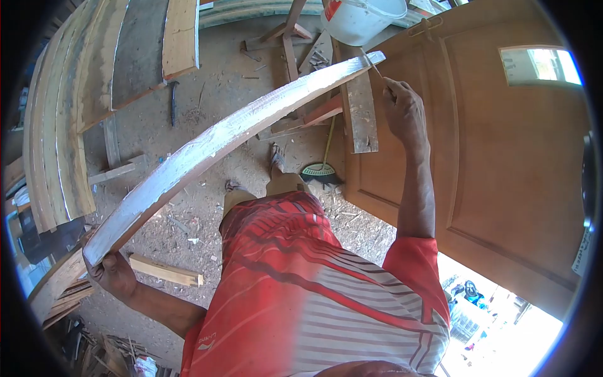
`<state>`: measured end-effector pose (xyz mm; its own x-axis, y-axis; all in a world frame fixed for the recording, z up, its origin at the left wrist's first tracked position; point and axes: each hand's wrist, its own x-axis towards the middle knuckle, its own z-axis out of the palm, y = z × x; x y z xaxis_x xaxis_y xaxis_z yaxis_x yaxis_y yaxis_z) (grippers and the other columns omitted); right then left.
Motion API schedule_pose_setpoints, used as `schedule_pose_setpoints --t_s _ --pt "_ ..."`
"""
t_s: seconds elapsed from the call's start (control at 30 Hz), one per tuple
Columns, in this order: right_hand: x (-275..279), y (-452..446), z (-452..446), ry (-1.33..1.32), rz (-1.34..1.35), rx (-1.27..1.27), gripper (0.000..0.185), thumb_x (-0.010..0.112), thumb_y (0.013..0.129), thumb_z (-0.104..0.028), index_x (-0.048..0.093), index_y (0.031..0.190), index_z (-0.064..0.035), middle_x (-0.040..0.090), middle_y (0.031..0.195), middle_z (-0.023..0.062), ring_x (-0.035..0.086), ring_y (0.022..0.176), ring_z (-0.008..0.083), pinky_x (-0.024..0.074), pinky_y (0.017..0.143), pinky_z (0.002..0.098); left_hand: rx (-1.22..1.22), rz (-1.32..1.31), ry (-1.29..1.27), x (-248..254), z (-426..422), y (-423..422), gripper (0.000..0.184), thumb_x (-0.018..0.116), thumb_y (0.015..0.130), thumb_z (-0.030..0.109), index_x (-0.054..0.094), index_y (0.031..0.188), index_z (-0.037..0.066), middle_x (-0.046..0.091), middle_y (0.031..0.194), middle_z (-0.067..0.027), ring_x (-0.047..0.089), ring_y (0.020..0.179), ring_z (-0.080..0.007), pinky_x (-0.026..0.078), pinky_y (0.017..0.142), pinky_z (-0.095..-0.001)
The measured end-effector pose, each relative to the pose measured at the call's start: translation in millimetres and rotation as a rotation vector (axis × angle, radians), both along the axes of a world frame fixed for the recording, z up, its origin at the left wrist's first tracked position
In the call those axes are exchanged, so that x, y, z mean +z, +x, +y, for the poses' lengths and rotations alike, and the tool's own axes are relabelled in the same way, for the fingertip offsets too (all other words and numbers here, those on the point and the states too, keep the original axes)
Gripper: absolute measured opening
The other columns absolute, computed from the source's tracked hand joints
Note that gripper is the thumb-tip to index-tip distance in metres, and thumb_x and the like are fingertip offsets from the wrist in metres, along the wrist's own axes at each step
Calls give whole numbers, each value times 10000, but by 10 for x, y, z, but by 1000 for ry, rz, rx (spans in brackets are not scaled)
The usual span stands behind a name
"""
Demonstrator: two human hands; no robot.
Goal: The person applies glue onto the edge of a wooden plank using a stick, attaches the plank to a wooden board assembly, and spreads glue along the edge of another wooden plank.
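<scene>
A long wooden board (217,146), its upper face coated in a white, paste-like layer, runs slantwise from lower left to upper right across the view. My left hand (113,275) is closed around its near-left end. At the far end, my right hand (402,103) grips a thin stick (373,65), whose tip reaches the white-coated face. A white bucket (361,22) with a red mark stands just beyond that end, on or behind a wooden plank (363,122).
Several long boards (138,56) lie side by side at upper left, a hammer (173,103) near them. A brown panelled door (471,132) stands at right. A broom (321,171) and a wood offcut (166,270) lie on the debris-strewn floor (195,220).
</scene>
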<state>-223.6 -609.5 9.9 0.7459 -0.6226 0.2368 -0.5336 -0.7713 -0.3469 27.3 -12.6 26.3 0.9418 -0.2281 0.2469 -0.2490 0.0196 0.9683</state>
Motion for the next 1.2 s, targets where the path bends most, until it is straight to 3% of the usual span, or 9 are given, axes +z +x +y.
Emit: schedule_pose_setpoints --t_s 0.13,0.23,0.27,0.37,0.47,0.67,1.0,1.2 --pt "136 82 320 47 -9 70 264 604 950 -50 715 1190 -51 713 1045 172 710 876 345 565 766 435 -18 -29 32 -19 74 -13 754 854 826 444 600 1349 -36 632 1337 -120 561 1287 -268 376 1156 -449" --pt "411 110 630 286 -112 227 268 623 953 -70 718 1204 -64 717 1043 165 716 859 324 571 747 415 -5 -15 41 -22 61 -33 753 848 829 451 599 1352 -31 626 1346 -122 561 1286 -271 369 1160 -449" --pt "442 101 578 236 -160 235 278 621 967 -90 719 1227 -71 720 1047 164 717 876 324 569 764 399 -14 -18 42 -24 66 -31 747 844 833 449 600 1351 -30 625 1348 -123 561 1285 -272 367 1162 -449" --pt "256 -7 -6 117 -50 -63 290 631 975 -106 704 1233 2 727 1131 183 733 934 278 559 814 343 -10 -5 44 -34 106 -39 728 836 846 440 600 1348 -30 621 1353 -126 559 1289 -275 366 1162 -452" --pt "-235 -171 -632 43 -6 -127 307 629 981 -147 706 1242 -5 727 1130 193 735 941 282 560 817 356 -9 -8 23 -39 139 -32 702 826 859 422 600 1349 -27 621 1359 -131 556 1296 -280 366 1164 -459" --pt "-317 -136 -702 106 -32 -50 266 621 966 -116 723 1191 -18 721 1039 202 717 933 337 552 813 402 -18 1 -30 -28 213 -55 670 812 878 392 593 1364 -12 619 1373 -135 553 1304 -286 364 1173 -470" --pt "181 76 381 197 -100 104 266 628 942 -26 702 1198 -30 709 1034 200 712 848 362 550 730 406 29 17 -49 -48 112 -70 739 888 787 390 613 1323 -38 636 1306 -135 558 1298 -278 419 1139 -455" --pt "401 196 1078 207 -109 120 262 638 952 -37 695 1208 -32 709 1058 190 722 901 371 572 741 429 4 20 -26 -8 -92 -93 635 889 785 306 639 1251 -44 638 1254 -118 593 1214 -266 433 1110 -443"
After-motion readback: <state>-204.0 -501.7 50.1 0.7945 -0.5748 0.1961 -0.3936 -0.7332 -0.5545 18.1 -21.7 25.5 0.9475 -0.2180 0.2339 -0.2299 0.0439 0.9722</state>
